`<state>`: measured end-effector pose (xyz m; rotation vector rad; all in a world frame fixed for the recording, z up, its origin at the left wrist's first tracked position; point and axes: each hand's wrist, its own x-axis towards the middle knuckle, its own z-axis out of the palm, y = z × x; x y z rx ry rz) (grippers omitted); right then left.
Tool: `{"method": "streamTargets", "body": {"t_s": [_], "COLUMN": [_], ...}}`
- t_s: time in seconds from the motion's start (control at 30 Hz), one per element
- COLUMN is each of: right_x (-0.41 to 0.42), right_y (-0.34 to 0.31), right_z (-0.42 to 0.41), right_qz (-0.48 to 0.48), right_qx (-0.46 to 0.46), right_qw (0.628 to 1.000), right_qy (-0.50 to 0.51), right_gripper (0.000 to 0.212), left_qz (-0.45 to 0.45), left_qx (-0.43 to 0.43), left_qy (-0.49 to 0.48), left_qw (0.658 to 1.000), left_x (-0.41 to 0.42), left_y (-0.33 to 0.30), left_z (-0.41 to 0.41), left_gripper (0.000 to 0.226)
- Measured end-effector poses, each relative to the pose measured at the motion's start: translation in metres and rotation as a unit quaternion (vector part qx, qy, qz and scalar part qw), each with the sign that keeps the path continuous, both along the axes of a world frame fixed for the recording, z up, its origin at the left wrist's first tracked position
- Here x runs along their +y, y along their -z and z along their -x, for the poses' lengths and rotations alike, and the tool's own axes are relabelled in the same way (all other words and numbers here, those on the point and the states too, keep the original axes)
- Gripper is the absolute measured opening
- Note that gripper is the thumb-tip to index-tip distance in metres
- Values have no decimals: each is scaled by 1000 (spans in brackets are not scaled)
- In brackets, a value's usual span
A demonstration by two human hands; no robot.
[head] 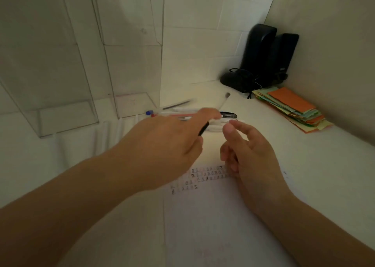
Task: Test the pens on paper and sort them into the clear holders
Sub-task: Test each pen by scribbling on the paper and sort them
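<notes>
At far left we see two tall clear plastic holders: the nearer clear holder point(50, 74) and the second clear holder point(134, 49) just to its right, both upright on the white desk point(334, 175). We cannot make out any pen inside either one. Right of them lies a loose pile of white-barrelled pens point(182, 112), their long axes mostly running left to right, a blue cap at the left end. Our left hand point(162, 147) reaches over the pile, fingers pinching a black-and-white pen point(205, 127) that slants up toward the back right. Below lies the white sheet of paper point(213, 216) with small test marks. Our right hand point(245, 157) hovers loosely curled, gripping nothing. Farther right sit black speakers point(267, 57) and a stack of coloured paper slips point(294, 108).
</notes>
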<state>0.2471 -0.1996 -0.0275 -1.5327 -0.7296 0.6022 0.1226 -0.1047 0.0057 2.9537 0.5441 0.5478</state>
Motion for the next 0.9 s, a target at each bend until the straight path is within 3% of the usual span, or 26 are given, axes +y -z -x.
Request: {"method": "streamTargets", "body": {"t_s": [0.13,0.27,0.33,0.53,0.63,0.77,0.83,0.9], "right_x": [1,0,1,2,3,3,3,3], "right_y": [3,3,3,2,2,2,1,1], "right_z": [1,0,1,2,2,3,3,4], "right_qz": [8,0,-3,-9,-11,-14,-16,-13], "right_qx": [-44,-34,-28,-21,-4,6,4,-1], "right_qw": [999,999,999,999,999,999,999,999], "right_qy": [-23,-32,-36,-38,-29,-28,-28,-29], "right_gripper": [16,11,10,11,13,15,16,17], "left_qz": [-91,-66,-23,26,-45,-77,-66,-32], "left_qx": [181,308,327,319,271,31,32,62], "left_qy": [-88,-108,-125,-158,-206,-72,-33,-55], "left_qw": [975,943,936,934,939,994,997,996], "left_x": [-14,-13,2,46,56,43,34,31], "left_y": [-4,0,3,9,14,28,30,39], "left_z": [4,8,10,17,16,3,-6,-10], "left_gripper": [14,24,29,19,16,34,44,46]}}
